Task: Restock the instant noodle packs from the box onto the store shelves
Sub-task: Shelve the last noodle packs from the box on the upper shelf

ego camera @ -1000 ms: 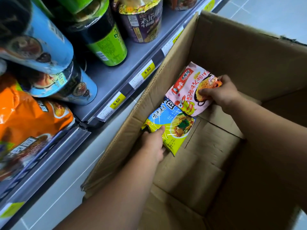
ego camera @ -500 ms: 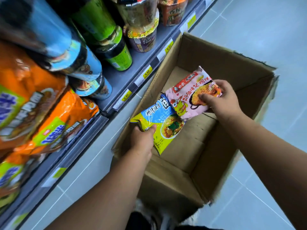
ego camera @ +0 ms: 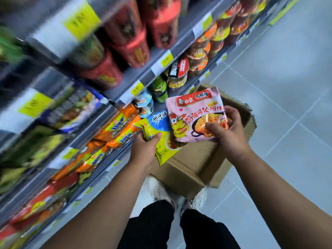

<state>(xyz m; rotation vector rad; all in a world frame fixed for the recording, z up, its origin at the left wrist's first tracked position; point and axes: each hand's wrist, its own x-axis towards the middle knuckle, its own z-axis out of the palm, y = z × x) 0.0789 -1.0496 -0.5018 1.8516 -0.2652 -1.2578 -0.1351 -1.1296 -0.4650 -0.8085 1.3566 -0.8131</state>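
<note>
Our left hand grips a yellow-and-blue plastic noodle pack, and our right hand pinches a pink plastic noodle pack, both above the brown cardboard box. Neither is shelved yet; grey metal shelves stand at ten o'clock.

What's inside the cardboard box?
Visible part of the cardboard box shows bare cardboard, no packs. The pink pack in the right hand and yellow pack in the left hand hide the rest.

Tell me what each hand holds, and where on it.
Left hand grips the yellow pack at its left side; right hand pinches the pink pack at its right side.
</note>
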